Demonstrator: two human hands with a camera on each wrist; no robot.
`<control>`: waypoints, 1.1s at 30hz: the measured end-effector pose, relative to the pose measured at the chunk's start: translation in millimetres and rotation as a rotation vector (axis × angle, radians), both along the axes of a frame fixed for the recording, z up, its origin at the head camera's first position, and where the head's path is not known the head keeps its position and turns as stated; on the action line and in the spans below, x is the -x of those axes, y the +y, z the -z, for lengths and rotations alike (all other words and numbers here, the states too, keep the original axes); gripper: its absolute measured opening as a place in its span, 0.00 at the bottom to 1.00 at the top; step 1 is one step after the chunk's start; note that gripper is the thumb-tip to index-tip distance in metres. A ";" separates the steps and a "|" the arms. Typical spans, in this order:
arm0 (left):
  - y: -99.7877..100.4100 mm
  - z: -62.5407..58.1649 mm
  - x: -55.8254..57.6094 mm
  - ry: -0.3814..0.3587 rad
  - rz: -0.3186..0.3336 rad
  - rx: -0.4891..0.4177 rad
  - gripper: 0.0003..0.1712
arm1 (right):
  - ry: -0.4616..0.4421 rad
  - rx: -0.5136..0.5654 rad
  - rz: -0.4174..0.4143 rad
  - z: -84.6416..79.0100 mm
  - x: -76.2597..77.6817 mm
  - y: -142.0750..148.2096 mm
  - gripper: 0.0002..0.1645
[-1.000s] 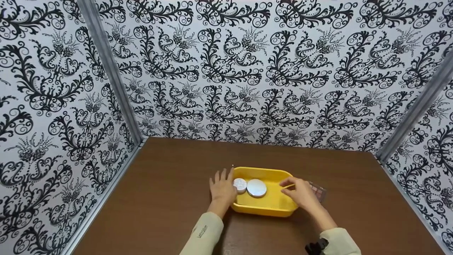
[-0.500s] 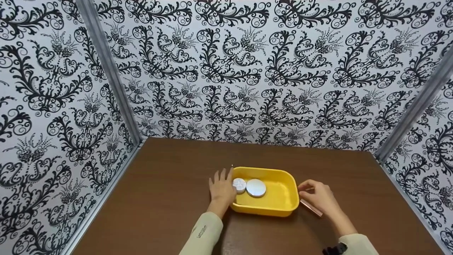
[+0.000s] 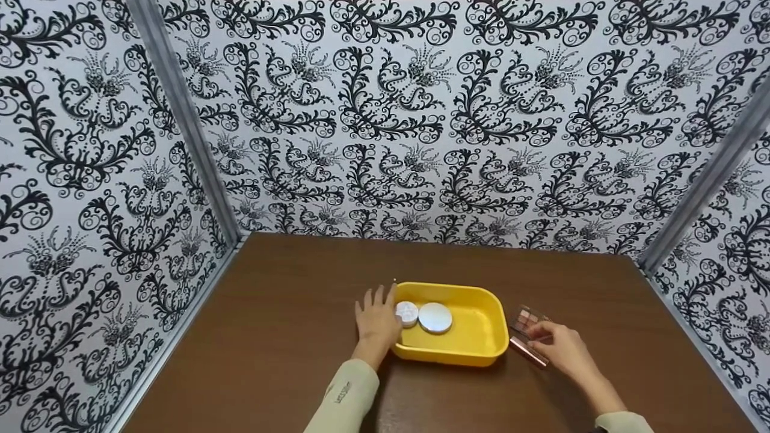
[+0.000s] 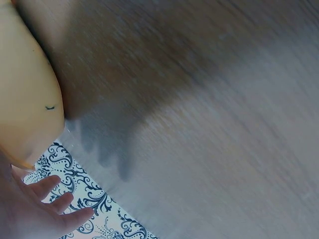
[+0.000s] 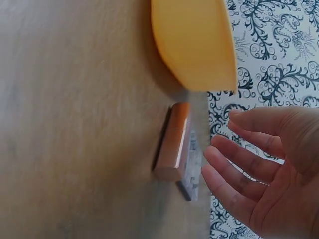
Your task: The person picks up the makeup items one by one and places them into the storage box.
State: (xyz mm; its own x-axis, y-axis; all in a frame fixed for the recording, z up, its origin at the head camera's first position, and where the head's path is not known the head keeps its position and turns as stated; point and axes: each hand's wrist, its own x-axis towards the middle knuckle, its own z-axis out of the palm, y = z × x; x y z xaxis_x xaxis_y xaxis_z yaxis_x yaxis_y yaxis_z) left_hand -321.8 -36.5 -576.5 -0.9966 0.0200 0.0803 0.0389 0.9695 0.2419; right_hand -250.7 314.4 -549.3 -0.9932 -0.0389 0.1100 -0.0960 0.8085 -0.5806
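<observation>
My left hand point(image 3: 378, 325) rests at the left rim of a yellow plastic basin point(image 3: 448, 356), its fingers spread. Inside the basin, a small white patterned round container point(image 3: 407, 314) sits beside a larger silvery round tin point(image 3: 435, 318). To the right of the basin lie an eyeshadow palette point(image 3: 526, 319) and, nearer me, a shiny rose-gold tube point(image 3: 529, 352). My right hand point(image 3: 565, 350) hovers close by both with nothing in its grasp; the right wrist view shows its fingers point(image 5: 239, 154) loosely bent, apart from the tube point(image 5: 173, 144).
The brown wooden table point(image 3: 289, 300) extends around the basin. White walls with black scrollwork point(image 3: 397, 120) close off its back and sides, joined by grey corner posts point(image 3: 186, 120).
My right hand has moved from over the basin's right end out to the right, beside the palette and tube. The left hand has stayed at the basin's left rim.
</observation>
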 end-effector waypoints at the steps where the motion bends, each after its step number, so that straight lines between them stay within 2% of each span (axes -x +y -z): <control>1: -0.2 -0.1 -0.2 -0.002 0.000 0.000 0.40 | -0.007 -0.002 -0.001 1.0 -0.6 1.2 0.08; 15: -0.4 1.5 0.0 0.001 0.009 0.017 0.38 | -0.113 -0.077 0.019 15.2 -6.3 6.9 0.10; 22: 0.6 0.8 0.2 0.011 0.002 0.014 0.38 | -0.113 -0.115 0.031 22.3 -5.7 6.4 0.11; 33: 0.2 -1.2 -1.9 0.020 0.008 0.000 0.38 | -0.074 -0.108 0.059 27.9 -7.0 4.9 0.10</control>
State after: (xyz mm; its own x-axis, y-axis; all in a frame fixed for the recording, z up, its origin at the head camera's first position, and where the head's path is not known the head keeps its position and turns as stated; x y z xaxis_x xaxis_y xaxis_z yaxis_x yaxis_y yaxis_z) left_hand -319.9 -36.3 -575.3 -0.9946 0.0277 0.0998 0.0512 0.9691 0.2412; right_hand -243.7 319.2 -577.2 -0.9993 0.0121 0.0345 -0.0065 0.8695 -0.4939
